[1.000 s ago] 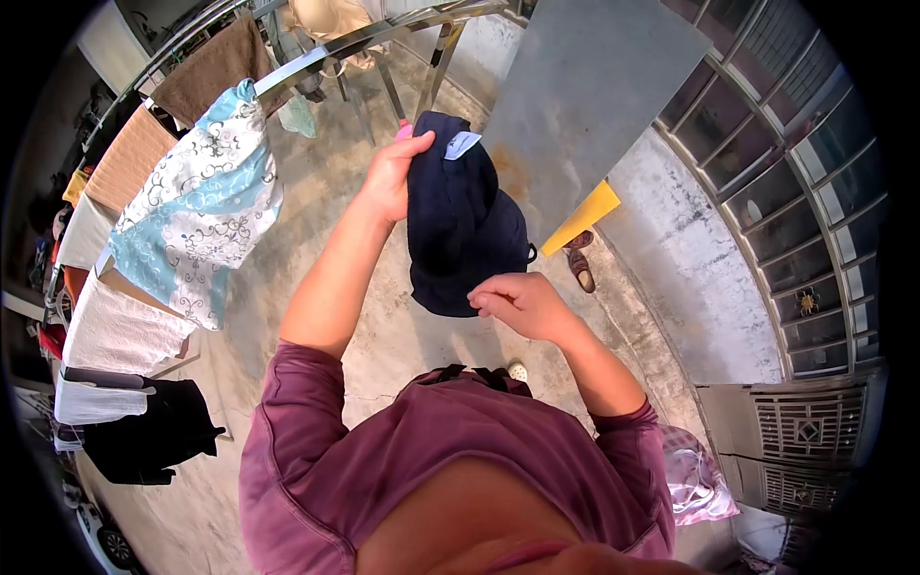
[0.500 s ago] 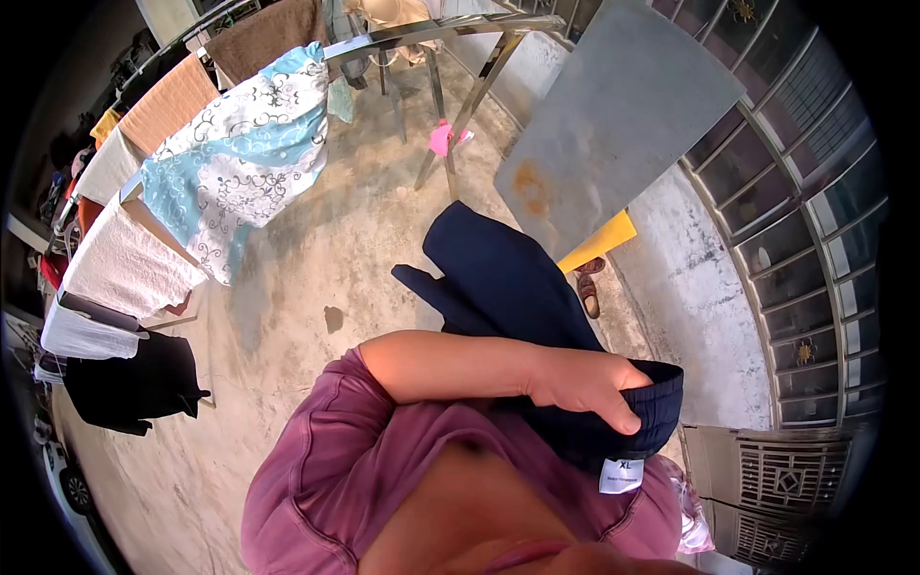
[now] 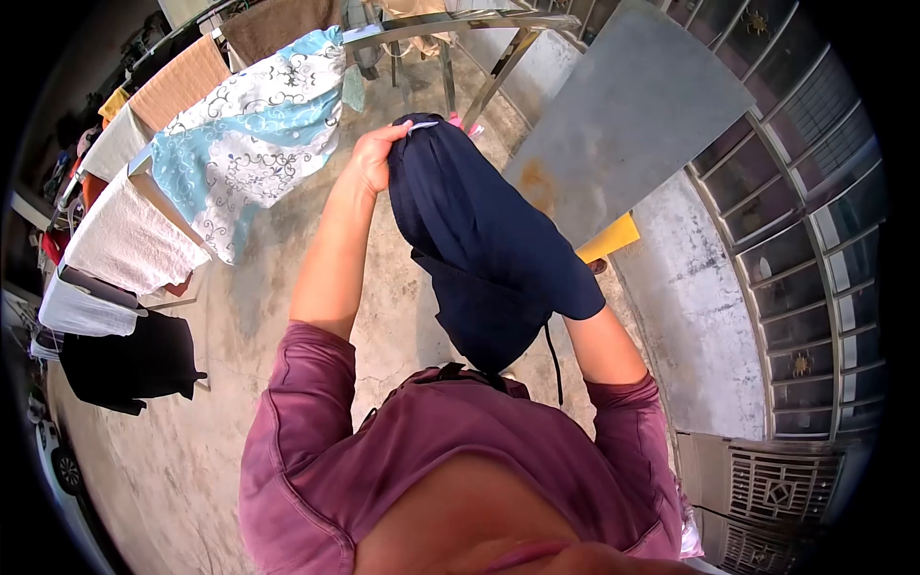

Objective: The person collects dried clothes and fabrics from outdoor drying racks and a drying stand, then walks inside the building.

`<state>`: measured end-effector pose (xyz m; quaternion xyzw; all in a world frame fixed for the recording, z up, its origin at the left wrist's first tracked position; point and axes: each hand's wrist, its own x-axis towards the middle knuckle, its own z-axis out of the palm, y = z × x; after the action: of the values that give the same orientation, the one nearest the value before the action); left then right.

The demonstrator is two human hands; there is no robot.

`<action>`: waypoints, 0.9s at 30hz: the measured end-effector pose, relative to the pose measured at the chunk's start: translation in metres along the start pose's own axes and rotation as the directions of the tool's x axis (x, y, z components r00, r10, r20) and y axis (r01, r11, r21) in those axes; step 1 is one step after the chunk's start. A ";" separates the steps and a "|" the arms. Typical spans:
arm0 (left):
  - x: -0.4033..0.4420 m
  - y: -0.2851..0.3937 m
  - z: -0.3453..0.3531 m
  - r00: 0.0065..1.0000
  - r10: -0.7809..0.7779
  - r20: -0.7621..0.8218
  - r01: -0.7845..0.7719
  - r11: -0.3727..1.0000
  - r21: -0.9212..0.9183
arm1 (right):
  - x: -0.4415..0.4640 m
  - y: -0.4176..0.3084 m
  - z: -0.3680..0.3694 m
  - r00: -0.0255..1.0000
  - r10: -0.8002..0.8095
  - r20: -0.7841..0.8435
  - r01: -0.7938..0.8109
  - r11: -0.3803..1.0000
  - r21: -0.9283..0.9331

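Observation:
A pair of navy pants (image 3: 489, 240) hangs bunched in front of my chest. My left hand (image 3: 377, 155) is closed on the far upper edge of it, thumb on top, beside a small white label (image 3: 423, 126). My right forearm (image 3: 606, 345) reaches up under the near right side of the cloth. The cloth hides my right hand, so its fingers do not show. A thin black cord (image 3: 555, 366) dangles below the fabric, near my chest.
On the left, a rack holds a blue-and-white patterned cloth (image 3: 259, 144), a white towel (image 3: 129, 235) and a black garment (image 3: 129, 364). A grey board (image 3: 637, 125) leans at the right by a barred window (image 3: 815, 287). A metal frame (image 3: 460, 24) stands ahead.
My left hand has moved from the waistband near my right side out to the far left, with the pants' labelled edge. The pants turned around, and my right forearm came into view.

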<state>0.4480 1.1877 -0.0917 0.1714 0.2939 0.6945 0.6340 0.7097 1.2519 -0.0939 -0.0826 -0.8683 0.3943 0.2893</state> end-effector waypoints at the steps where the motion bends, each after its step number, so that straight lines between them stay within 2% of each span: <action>1: 0.001 0.006 -0.014 1.000 -0.002 -0.019 0.002 1.000 -0.010 | 0.003 -0.005 -0.009 0.999 -0.041 -0.011 0.040 0.994 -0.106; 2: 0.003 0.005 -0.025 1.000 0.000 -0.014 -0.001 1.000 -0.012 | 0.008 -0.010 -0.019 0.996 -0.086 -0.027 0.078 0.973 -0.217; 4: 0.007 -0.002 -0.037 0.986 0.134 -0.104 -0.112 0.974 0.197 | 0.022 -0.019 -0.041 0.983 -0.170 -0.065 0.124 0.887 -0.444; 5: 0.005 -0.010 -0.035 0.983 0.159 -0.092 -0.125 0.946 0.300 | 0.029 -0.023 -0.052 0.975 -0.205 -0.082 0.131 0.835 -0.535; 6: -0.010 -0.016 -0.021 0.956 0.141 -0.259 0.019 0.848 0.529 | 0.037 -0.026 -0.061 0.967 -0.239 -0.090 0.136 0.781 -0.610; 7: -0.024 -0.029 -0.005 0.872 0.260 -0.414 0.074 0.767 0.638 | 0.044 -0.029 -0.066 0.959 -0.265 -0.096 0.135 0.730 -0.670; 8: -0.034 -0.040 -0.006 0.879 0.283 -0.383 0.075 0.711 0.699 | 0.050 -0.032 -0.070 0.953 -0.289 -0.092 0.138 0.684 -0.716; 9: -0.052 -0.052 0.005 0.926 0.182 -0.331 0.091 0.744 0.662 | 0.056 -0.035 -0.071 0.949 -0.304 -0.088 0.137 0.646 -0.751; 10: -0.067 -0.064 0.019 0.969 -0.040 -0.243 0.182 0.780 0.599 | 0.062 -0.038 -0.070 0.946 -0.316 -0.078 0.143 0.619 -0.772; 11: -0.076 -0.076 0.024 0.957 -0.289 -0.031 0.256 0.788 0.560 | 0.067 -0.044 -0.067 0.944 -0.323 -0.067 0.149 0.600 -0.786; 12: -0.083 -0.085 0.041 0.907 -0.418 0.047 0.310 0.740 0.596 | 0.072 -0.049 -0.062 0.945 -0.324 -0.048 0.163 0.590 -0.791; 13: -0.080 -0.092 0.049 0.891 -0.447 0.081 0.303 0.718 0.627 | 0.076 -0.054 -0.057 0.945 -0.325 -0.028 0.176 0.581 -0.794; 14: -0.073 -0.099 0.056 0.893 -0.442 0.082 0.302 0.724 0.620 | 0.078 -0.057 -0.052 0.944 -0.330 0.010 0.207 0.565 -0.799; 16: -0.048 -0.103 0.068 0.945 -0.311 -0.101 0.324 0.847 0.422 | 0.080 -0.051 -0.041 0.960 -0.278 0.021 0.190 0.597 -0.779; 17: -0.035 -0.108 0.070 0.948 -0.303 -0.100 0.316 0.849 0.424 | 0.080 -0.052 -0.039 0.967 -0.254 0.023 0.179 0.612 -0.770; 18: -0.020 -0.116 0.067 0.945 -0.267 -0.187 0.322 0.853 0.411 | 0.081 -0.053 -0.037 0.973 -0.229 0.024 0.166 0.627 -0.761; 19: -0.005 -0.123 0.061 0.934 -0.231 -0.273 0.328 0.857 0.398 | 0.081 -0.055 -0.037 0.958 -0.287 0.020 0.202 0.620 -0.758; 22: 0.036 -0.152 0.028 0.939 -0.145 -0.313 0.270 0.874 0.404 | 0.072 -0.061 -0.037 0.901 -0.434 0.002 0.289 0.596 -0.749; 23: 0.037 -0.154 0.025 0.946 -0.117 -0.304 0.216 0.924 0.316 | 0.067 -0.067 -0.040 0.891 -0.455 -0.004 0.298 0.591 -0.749; 24: 0.037 -0.156 0.019 0.945 -0.123 -0.302 0.222 0.921 0.319 | 0.062 -0.072 -0.043 0.880 -0.475 -0.010 0.307 0.586 -0.750; 26: 0.039 -0.161 0.008 0.982 -0.154 -0.108 0.178 0.945 0.276 | 0.050 -0.090 -0.061 0.942 -0.334 -0.025 0.172 0.545 -0.820; 27: 0.029 -0.158 0.022 0.967 -0.189 -0.171 0.230 0.938 0.260 | 0.046 -0.076 -0.068 0.925 -0.373 -0.072 0.103 0.429 -0.897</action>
<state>0.5806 1.2244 -0.1778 0.1759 0.4499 0.5852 0.6513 0.7171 1.2613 0.0171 -0.1460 -0.9020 -0.1700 0.3691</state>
